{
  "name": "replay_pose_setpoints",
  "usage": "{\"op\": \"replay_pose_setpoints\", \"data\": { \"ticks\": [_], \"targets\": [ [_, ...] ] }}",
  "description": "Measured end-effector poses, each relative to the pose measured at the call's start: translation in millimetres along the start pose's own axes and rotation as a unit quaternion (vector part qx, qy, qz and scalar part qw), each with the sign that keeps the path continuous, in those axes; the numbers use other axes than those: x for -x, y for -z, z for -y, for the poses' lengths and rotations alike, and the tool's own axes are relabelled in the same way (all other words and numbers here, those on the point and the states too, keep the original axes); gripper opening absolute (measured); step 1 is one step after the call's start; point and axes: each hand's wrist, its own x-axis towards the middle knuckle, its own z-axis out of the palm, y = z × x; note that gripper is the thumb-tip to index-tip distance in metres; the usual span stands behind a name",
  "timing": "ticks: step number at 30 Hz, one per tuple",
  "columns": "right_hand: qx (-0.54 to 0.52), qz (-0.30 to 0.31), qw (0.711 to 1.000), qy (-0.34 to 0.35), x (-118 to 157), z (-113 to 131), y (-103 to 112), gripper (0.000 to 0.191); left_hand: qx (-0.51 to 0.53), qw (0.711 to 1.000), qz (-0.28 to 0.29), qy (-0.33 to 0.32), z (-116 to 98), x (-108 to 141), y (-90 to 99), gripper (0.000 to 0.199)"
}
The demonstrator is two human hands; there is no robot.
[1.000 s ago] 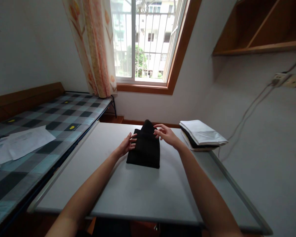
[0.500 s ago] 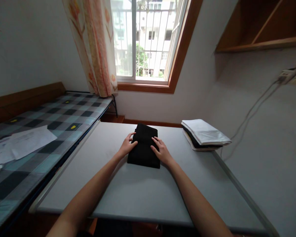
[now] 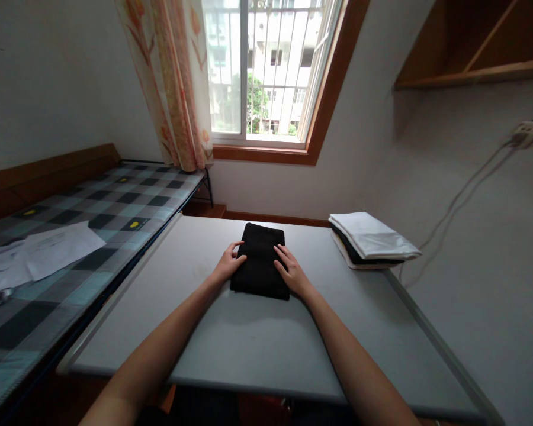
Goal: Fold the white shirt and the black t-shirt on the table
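Note:
A folded black cloth (image 3: pixel 260 263), probably a garment, lies flat as a neat rectangle on the white table. My left hand (image 3: pixel 228 261) rests against its left edge, thumb on the top face and fingers apart along the side. On the opposite edge lies my right hand (image 3: pixel 291 272), its fingers spread over the fabric and the thumb pointing inward. Neither hand lifts the cloth. Further right, a stack of folded cloths (image 3: pixel 368 235) sits at the table's far right corner, white on top with black and cream layers beneath.
The white table (image 3: pixel 249 349) reaches toward the wall under a barred window (image 3: pixel 275 77). To the left stands a bed (image 3: pixel 93 207) with a checked cover and loose papers (image 3: pixel 48 251). A cable (image 3: pixel 462 186) hangs from a wall socket at right, below a wooden shelf (image 3: pixel 479 74).
The camera view has shifted slightly. Both hands stay at the sides of the black cloth, with the right hand a touch nearer its right edge.

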Motion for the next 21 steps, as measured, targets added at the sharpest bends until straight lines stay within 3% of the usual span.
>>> {"op": "replay_pose_setpoints", "data": {
  "ticks": [11, 21],
  "targets": [
    [-0.006, -0.005, 1.0, -0.003, 1.4, 0.9, -0.7, 0.055, 0.031, 1.0, 0.005, -0.004, 4.1, 0.5, 1.6, 0.069],
    [-0.006, -0.016, 1.0, 0.01, 4.1, 4.5, 2.1, 0.055, -0.017, 1.0, 0.023, -0.004, 2.2, -0.2, 6.4, 0.073]
  ]
}}
